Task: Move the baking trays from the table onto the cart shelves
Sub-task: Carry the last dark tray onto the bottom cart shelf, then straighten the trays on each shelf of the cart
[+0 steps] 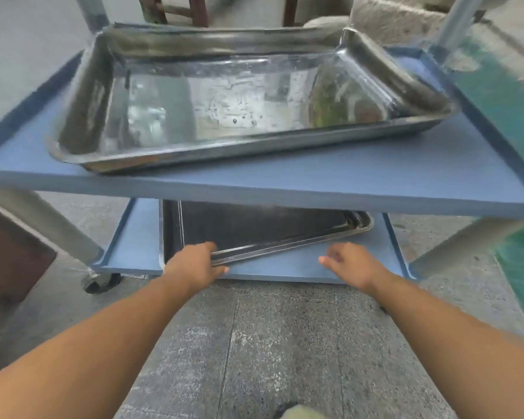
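Note:
A shiny metal baking tray (230,98) lies skewed on the blue upper cart shelf (315,179). On the blue lower shelf (285,267) lies a dark baking tray (260,228), turned at an angle, with what looks like another tray stacked under it. My left hand (194,264) grips the near left corner of the dark tray's rim. My right hand (351,264) hovers over the bare lower shelf to the right of the tray, fingers apart, holding nothing.
Grey cart posts (43,225) rise at the corners, and a caster wheel (99,281) sits at the lower left. A brown wooden piece (9,255) stands to the left. Wooden chair legs (179,9) are behind the cart. Speckled concrete floor (270,343) lies below me.

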A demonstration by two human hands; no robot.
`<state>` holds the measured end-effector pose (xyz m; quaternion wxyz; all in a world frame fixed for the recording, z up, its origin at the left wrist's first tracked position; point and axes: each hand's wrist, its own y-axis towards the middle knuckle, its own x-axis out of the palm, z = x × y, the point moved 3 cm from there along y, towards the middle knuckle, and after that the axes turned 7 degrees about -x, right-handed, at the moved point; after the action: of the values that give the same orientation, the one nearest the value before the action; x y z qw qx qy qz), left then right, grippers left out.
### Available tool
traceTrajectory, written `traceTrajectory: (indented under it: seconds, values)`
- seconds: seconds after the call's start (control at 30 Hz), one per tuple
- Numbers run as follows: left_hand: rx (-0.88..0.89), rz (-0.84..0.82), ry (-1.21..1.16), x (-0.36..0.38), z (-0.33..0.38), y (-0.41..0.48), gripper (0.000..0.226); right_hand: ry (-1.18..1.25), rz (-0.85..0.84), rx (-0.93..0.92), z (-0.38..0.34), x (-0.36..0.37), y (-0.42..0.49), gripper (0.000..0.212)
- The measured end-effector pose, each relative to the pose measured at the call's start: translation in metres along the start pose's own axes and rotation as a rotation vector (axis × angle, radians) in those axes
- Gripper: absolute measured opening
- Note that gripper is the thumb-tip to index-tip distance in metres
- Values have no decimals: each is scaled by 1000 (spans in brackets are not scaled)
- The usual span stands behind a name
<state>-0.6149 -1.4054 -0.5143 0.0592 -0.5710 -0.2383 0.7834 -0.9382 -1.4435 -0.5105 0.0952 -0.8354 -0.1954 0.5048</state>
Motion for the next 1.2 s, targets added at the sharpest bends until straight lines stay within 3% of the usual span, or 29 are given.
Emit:
traceTrajectory:
  seconds: [0.1, 0.23, 0.47, 0.73, 0.9, 1.2]
  values:
    - [97, -107, 79, -33, 11, -49, 44, -100, -11, 0, -37, -29, -51, 33]
    - [113, -116, 167, -87, 24, -118, 26, -283, -112, -81, -87, -61, -124, 25]
    - [48, -45, 140, -226, 54, -242, 31, -171, -16, -49, -184, -179, -233, 30]
    - [103, 16, 54, -367, 57, -384, 32, -106, 113, -78, -282, -299, -367, 37]
    - [171, 113, 77, -409, 50, -467, 33, -50, 268, -80, -313, -334, -446, 33]
    - [209, 148, 116, -425, 45, -537, 37, -67, 280, -65, -324, -350, -513, 35]
